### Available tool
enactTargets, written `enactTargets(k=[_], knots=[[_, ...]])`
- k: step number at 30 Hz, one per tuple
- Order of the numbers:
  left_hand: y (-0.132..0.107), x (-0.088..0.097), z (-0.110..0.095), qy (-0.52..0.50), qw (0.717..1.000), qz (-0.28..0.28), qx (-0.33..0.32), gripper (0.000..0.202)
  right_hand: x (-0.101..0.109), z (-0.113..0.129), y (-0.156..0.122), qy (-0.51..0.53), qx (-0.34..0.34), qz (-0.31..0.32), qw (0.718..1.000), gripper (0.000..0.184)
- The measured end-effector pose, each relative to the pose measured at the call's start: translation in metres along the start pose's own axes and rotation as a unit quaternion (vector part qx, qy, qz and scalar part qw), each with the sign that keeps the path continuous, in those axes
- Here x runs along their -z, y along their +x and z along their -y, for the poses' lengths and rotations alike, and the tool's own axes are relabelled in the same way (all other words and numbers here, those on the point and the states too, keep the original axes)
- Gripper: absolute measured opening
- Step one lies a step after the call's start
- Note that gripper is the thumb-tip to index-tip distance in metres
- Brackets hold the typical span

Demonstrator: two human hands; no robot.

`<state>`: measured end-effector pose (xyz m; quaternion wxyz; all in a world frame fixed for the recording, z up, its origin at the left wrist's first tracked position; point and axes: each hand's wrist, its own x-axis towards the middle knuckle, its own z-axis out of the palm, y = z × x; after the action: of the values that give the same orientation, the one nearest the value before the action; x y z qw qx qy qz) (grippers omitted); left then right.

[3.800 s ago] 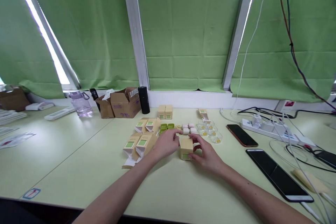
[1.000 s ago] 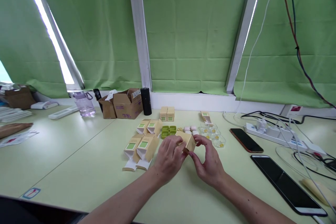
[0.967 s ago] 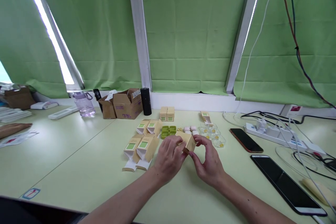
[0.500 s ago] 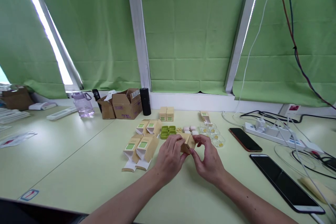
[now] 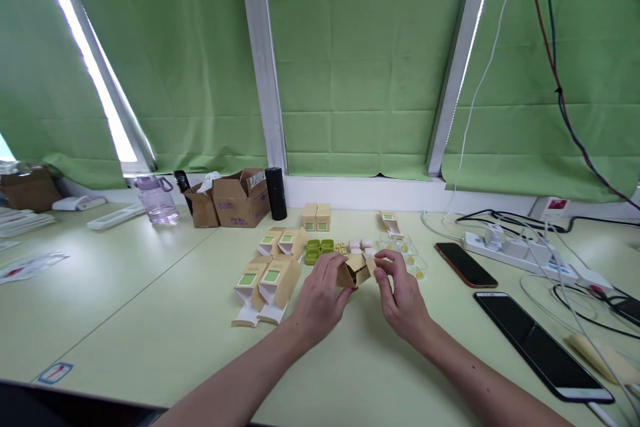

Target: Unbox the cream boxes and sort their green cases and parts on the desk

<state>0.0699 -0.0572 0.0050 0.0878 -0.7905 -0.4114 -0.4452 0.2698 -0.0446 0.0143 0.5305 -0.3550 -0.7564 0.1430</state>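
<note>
Left hand (image 5: 320, 293) closed round the left side of a small kraft carton (image 5: 355, 261); right hand (image 5: 403, 287) has the raised flap (image 5: 371, 264) pinched between thumb and fingers. Carton sits mid-scene, tilted, between the two hands; cannot tell whether its underside touches the tabletop (image 5: 325, 380). Change: half a second ago both thumbs were together at the near edge and the end looked nearly shut; now the flap is swung out to the right, the right hand has shifted away with it, and a dark mouth faces the near side. Left grip much as it was. Reading: the carton is now at least partly open, so its inside looks reachable; contents, if any, too dark to make out. Round about, unchanged: four opened cartons (image 5: 280, 278) to the left, flaps trailing near; green square cups (image 5: 313, 245) and pale pink pieces (image 5: 355, 245) just beyond the hands; clear plastic pods (image 5: 419, 269) to the right; two closed cartons (image 5: 317, 211) at the far side.
</note>
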Motion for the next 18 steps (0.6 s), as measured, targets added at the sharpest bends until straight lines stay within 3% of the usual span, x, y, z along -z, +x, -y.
enactTargets(k=[5,8,13,18], knots=[[-0.001,-0.002,0.004,-0.055,0.998,0.005,0.034,0.055,0.000,-0.008,0.003,0.035,-0.041,-0.020,0.998,0.023],[0.000,-0.002,0.004,-0.079,0.996,0.012,0.033,0.049,0.001,-0.012,0.007,0.048,-0.021,-0.037,0.998,0.027],[0.002,0.003,0.001,-0.083,0.996,0.031,0.029,0.042,0.010,-0.017,0.017,-0.025,0.141,-0.097,0.985,0.034],[0.004,0.006,-0.002,-0.083,0.995,0.039,0.032,0.048,0.019,-0.030,0.020,-0.079,0.257,-0.065,0.961,0.047]])
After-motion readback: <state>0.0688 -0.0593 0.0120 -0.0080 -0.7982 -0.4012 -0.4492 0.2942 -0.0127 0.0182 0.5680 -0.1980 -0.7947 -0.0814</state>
